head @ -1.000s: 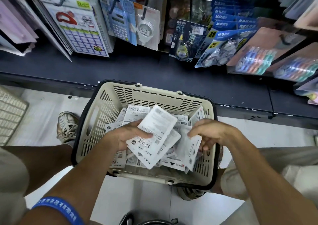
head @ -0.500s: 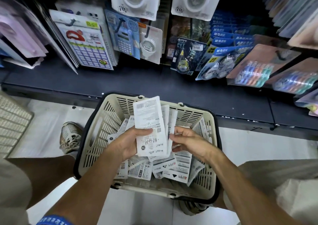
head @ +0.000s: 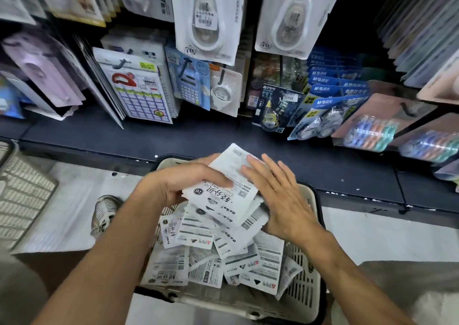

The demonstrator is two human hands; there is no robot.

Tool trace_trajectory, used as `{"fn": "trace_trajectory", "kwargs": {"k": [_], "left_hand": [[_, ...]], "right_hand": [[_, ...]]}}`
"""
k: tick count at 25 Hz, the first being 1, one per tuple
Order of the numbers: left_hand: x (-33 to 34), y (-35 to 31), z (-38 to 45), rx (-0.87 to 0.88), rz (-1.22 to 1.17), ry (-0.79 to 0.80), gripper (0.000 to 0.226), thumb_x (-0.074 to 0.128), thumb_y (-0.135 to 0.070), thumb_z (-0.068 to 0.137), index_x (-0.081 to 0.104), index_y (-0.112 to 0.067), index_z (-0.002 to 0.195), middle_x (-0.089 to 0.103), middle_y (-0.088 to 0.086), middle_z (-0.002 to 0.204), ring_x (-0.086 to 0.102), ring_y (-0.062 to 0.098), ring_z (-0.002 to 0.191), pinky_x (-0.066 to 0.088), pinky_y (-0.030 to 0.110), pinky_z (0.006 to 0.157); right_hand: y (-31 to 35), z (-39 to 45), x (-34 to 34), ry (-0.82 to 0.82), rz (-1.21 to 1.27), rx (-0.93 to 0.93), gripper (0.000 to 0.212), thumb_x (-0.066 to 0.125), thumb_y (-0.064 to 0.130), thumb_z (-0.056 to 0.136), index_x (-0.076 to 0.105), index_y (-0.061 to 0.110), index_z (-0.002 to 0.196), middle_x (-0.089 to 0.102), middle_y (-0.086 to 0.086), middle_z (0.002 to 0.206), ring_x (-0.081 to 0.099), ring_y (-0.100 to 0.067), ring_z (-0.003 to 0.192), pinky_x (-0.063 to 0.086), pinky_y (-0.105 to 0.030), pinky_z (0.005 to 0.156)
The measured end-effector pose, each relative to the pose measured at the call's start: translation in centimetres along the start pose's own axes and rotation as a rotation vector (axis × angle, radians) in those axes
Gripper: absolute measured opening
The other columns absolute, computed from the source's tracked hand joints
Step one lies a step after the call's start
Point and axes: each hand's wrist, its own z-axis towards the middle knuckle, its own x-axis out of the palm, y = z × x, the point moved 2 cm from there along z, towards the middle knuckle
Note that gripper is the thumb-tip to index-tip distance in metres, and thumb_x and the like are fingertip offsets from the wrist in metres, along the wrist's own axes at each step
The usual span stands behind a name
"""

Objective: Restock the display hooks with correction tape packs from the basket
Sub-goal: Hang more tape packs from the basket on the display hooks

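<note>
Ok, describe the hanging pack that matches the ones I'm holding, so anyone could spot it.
Start at the beige basket and look straight up the dark shelf wall. Directly above hangs a white pack marked 76, its clear oval blister showing a white dispenser; its neighbours below are blue.

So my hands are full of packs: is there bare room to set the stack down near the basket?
The dark shelf ledge between the hanging packs and the beige plastic basket lies bare. The basket itself is crowded with white correction tape packs.
</note>
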Motion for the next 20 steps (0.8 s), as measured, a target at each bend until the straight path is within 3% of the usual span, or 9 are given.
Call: {"fn": "trace_trajectory", "kwargs": {"k": [3, 5, 8, 10, 13, 14, 16, 18, 20], "left_hand": [[0.0, -3.4, -1.6, 0.053, 0.085, -0.079, 0.080, 0.077, -0.022, 0.080, 0.041, -0.035, 0.150, 0.077, 0.000, 0.117, 0.076, 0.018, 0.100, 0.060, 0.028, 0.079], [1.1, -5.3, -3.3, 0.061, -0.052, -0.049, 0.063, 0.073, -0.040, 0.085, 0.054, -0.025, 0.143, 0.079, 0.011, 0.106, 0.077, 0.023, 0.078, 0.059, 0.028, 0.062], [2.2, -8.1, -5.7, 0.171, 0.056, -0.024, 0.080, 0.050, -0.086, 0.077, 0.072, -0.017, 0.114, 0.070, 0.020, 0.067, 0.051, 0.014, 0.033, 0.033, 0.017, 0.034], [2.8, -10.8, -7.5, 0.273, 0.373, -0.170, 0.080, 0.053, -0.093, 0.063, 0.074, -0.019, 0.086, 0.060, 0.010, 0.048, 0.036, 0.011, 0.029, 0.025, 0.018, 0.035], [3.1, -14.8, -10.4, 0.362, 0.717, -0.432, 0.091, 0.053, -0.101, 0.048, 0.052, -0.011, 0.056, 0.047, 0.000, 0.043, 0.037, 0.011, 0.038, 0.026, 0.019, 0.040], [3.1, -15.8, -11.2, 0.401, 0.712, -0.469, 0.090, 0.054, -0.101, 0.047, 0.056, -0.011, 0.055, 0.055, 0.003, 0.047, 0.045, 0.011, 0.043, 0.029, 0.019, 0.043], [3.4, -16.9, -11.7, 0.496, 0.428, -0.346, 0.072, 0.072, -0.085, 0.053, 0.077, -0.017, 0.078, 0.078, 0.010, 0.078, 0.070, 0.019, 0.067, 0.048, 0.022, 0.053], [4.3, -17.5, -11.3, 0.546, 0.083, -0.171, 0.051, 0.091, -0.049, 0.055, 0.081, -0.021, 0.097, 0.080, 0.010, 0.099, 0.078, 0.023, 0.087, 0.059, 0.027, 0.064], [4.2, -17.7, -10.9, 0.556, 0.043, -0.205, 0.053, 0.093, -0.022, 0.056, 0.075, -0.018, 0.107, 0.080, 0.009, 0.105, 0.078, 0.025, 0.091, 0.061, 0.029, 0.068]], "right_hand": [[1.9, 1.4, -3.5, -0.111, 0.211, -0.018, 0.093, 0.089, 0.029, 0.066, 0.045, 0.019, 0.147, 0.047, 0.002, 0.155, 0.040, -0.018, 0.146, 0.034, -0.043, 0.117], [2.1, 2.0, -6.7, -0.201, 0.406, 0.100, 0.073, 0.086, 0.025, 0.065, 0.061, 0.027, 0.133, 0.065, 0.007, 0.137, 0.060, -0.011, 0.126, 0.048, -0.034, 0.102], [2.3, 2.6, -10.8, -0.300, 1.042, 0.362, 0.043, 0.084, 0.026, 0.060, 0.075, 0.034, 0.101, 0.079, 0.006, 0.095, 0.075, -0.008, 0.086, 0.057, -0.022, 0.072], [2.6, 3.4, -12.5, -0.359, 1.337, 0.395, 0.043, 0.083, 0.022, 0.053, 0.077, 0.030, 0.095, 0.079, -0.001, 0.089, 0.075, -0.014, 0.080, 0.058, -0.024, 0.067], [4.1, 5.5, -15.0, -0.364, 1.550, 0.380, 0.049, 0.080, 0.014, 0.055, 0.077, 0.021, 0.103, 0.078, -0.009, 0.100, 0.074, -0.021, 0.087, 0.059, -0.029, 0.070], [4.6, 6.2, -15.8, -0.366, 1.589, 0.382, 0.050, 0.080, 0.015, 0.058, 0.076, 0.020, 0.107, 0.077, -0.010, 0.104, 0.074, -0.022, 0.090, 0.060, -0.030, 0.073], [5.0, 7.5, -17.3, -0.389, 1.630, 0.405, 0.055, 0.083, 0.021, 0.063, 0.073, 0.019, 0.117, 0.076, -0.011, 0.113, 0.073, -0.024, 0.095, 0.061, -0.034, 0.076], [5.1, 8.8, -19.1, -0.424, 1.622, 0.431, 0.057, 0.086, 0.031, 0.070, 0.069, 0.019, 0.124, 0.075, -0.011, 0.117, 0.074, -0.028, 0.097, 0.062, -0.038, 0.071], [4.7, 9.6, -20.8, -0.482, 1.528, 0.472, 0.049, 0.079, 0.038, 0.077, 0.069, 0.022, 0.123, 0.077, -0.009, 0.109, 0.077, -0.029, 0.086, 0.060, -0.034, 0.058]]}}
